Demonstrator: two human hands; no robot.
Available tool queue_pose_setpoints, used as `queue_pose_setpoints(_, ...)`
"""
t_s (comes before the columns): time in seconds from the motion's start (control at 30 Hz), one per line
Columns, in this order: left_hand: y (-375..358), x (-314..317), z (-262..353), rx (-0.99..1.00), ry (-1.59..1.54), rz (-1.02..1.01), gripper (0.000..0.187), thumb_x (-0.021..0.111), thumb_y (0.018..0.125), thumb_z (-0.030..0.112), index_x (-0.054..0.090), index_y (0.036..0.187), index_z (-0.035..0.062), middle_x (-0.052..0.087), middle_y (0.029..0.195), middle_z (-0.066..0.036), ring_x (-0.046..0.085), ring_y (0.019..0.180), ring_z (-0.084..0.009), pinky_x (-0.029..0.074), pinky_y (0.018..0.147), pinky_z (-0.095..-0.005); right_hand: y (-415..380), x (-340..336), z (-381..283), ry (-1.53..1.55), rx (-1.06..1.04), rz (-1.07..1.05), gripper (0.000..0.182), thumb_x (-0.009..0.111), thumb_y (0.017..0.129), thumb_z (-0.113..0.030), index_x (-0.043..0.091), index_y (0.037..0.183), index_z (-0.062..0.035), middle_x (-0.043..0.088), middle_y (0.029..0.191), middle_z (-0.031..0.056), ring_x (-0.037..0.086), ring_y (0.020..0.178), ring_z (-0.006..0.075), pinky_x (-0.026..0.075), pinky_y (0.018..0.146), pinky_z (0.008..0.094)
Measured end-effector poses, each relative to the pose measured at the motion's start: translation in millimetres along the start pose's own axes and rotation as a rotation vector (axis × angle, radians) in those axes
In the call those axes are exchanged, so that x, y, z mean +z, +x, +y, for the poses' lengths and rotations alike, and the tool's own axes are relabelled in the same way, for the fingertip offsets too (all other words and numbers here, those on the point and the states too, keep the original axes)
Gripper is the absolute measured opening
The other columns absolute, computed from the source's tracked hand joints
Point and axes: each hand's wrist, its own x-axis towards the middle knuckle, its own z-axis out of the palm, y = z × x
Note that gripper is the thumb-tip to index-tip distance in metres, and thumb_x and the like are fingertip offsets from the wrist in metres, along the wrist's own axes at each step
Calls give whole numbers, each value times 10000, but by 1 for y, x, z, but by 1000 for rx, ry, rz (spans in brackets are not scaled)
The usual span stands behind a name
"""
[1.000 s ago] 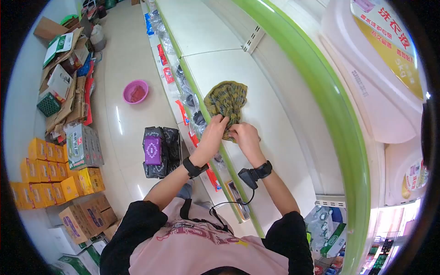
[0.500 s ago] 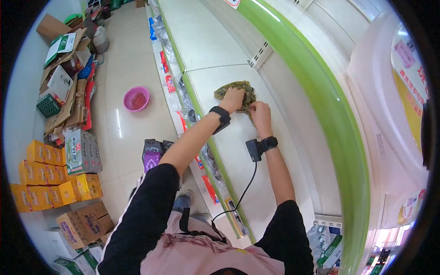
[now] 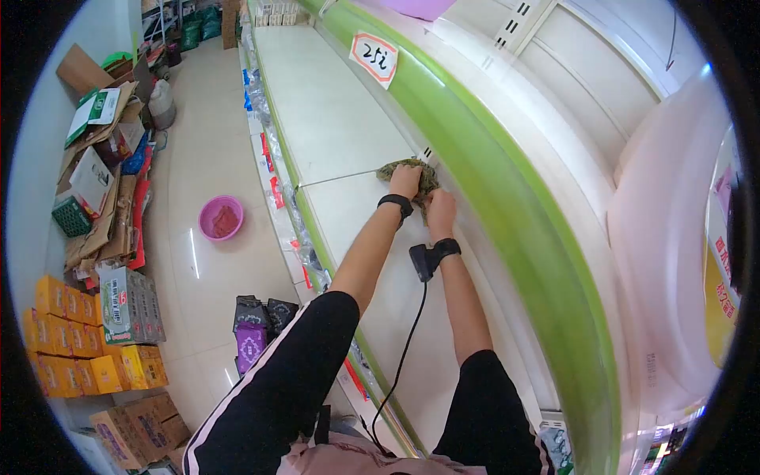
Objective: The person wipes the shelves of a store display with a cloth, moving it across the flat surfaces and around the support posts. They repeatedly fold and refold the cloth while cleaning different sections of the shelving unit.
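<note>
Both hands are pressing down on a green patterned cloth [image 3: 408,169] at the back of the white shelf [image 3: 332,119], against the rear wall. Left hand [image 3: 405,181] and right hand [image 3: 440,212] are lying with fingers curled onto the fabric.

Floor at 9 o'clock: pink basin [image 3: 220,218]. Flattened cardboard [image 3: 95,190] stacked at 10 o'clock along the wall, green crate [image 3: 70,216] beside it. Yellow boxes [image 3: 67,344] at 8 o'clock. Dark packs [image 3: 257,328] at 7 o'clock, near the shelf foot. Handwritten price tag [image 3: 374,58] at 12 o'clock on the green rail [image 3: 507,198].
</note>
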Motion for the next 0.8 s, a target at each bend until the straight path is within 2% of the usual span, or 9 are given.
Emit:
queue_pose_setpoints(0.1,0,20,-12,51,-37,12,146,550,773,81,629,895,96,647,838,-131,602,844,-314,465,791,-386,-1,-2,-1,26,-69,21,129,701,667,-59,673,787,-22,648,762,184,627,734,351,497,696,424)
queue_pose_setpoints(0.17,-9,45,-20,80,-543,323,157,545,780,83,620,917,89,644,830,-136,600,847,-306,482,762,-396,-8,-4,-2,12,-110,57,137,698,670,-57,677,801,-22,651,773,185,626,737,353,496,699,424)
queue_pose_setpoints(0.2,-15,38,-19,81,-539,315,157,545,780,83,620,917,89,644,830,-136,600,847,-306,482,762,-396,-10,-5,-1,64,-89,40,143,696,673,-58,678,810,-23,653,783,183,625,738,352,496,702,424)
queue_pose_setpoints(0.3,-21,18,-17,-21,-624,153,173,518,801,90,607,949,73,643,822,-161,611,847,-324,497,731,-420,-26,-21,-3,116,-120,15,134,686,684,-59,678,813,-24,655,785,178,624,737,350,496,704,421)
queue_pose_setpoints(0.37,-35,9,-32,296,-113,-58,188,504,807,76,595,971,64,641,813,-188,620,848,-353,499,719,-441,-49,-33,-4,107,-167,-10,120,676,694,-60,677,808,-23,654,777,175,623,733,349,496,704,419)
queue_pose_setpoints(0.4,-52,-51,-8,200,-141,-286,200,504,800,57,593,979,59,639,806,-199,620,850,-382,493,734,-457,-63,-34,-4,132,-150,10,109,669,697,-59,672,798,-18,649,764,175,620,727,349,494,699,414)
queue_pose_setpoints(0.5,-95,-98,17,148,-177,-475,226,519,793,46,592,1005,68,641,819,-191,620,848,-371,494,728,-452,-100,-64,-15,201,-108,-51,101,658,702,-59,665,789,-8,640,741,179,618,720,348,491,688,406)
queue_pose_setpoints(0.7,-217,-136,78,381,-89,-234,293,499,794,50,576,1076,75,621,811,-145,586,816,-315,462,747,-385,-203,-141,-25,268,-46,-310,136,635,746,-64,666,873,-24,617,825,212,594,806,371,475,730,440)
queue_pose_setpoints(0.8,-260,-152,112,405,-92,-360,362,524,762,20,538,1123,42,610,851,-148,572,861,-299,447,769,-379,-254,-185,-25,253,-15,-324,138,645,750,-83,668,880,-40,610,819,199,593,792,366,479,725,433)
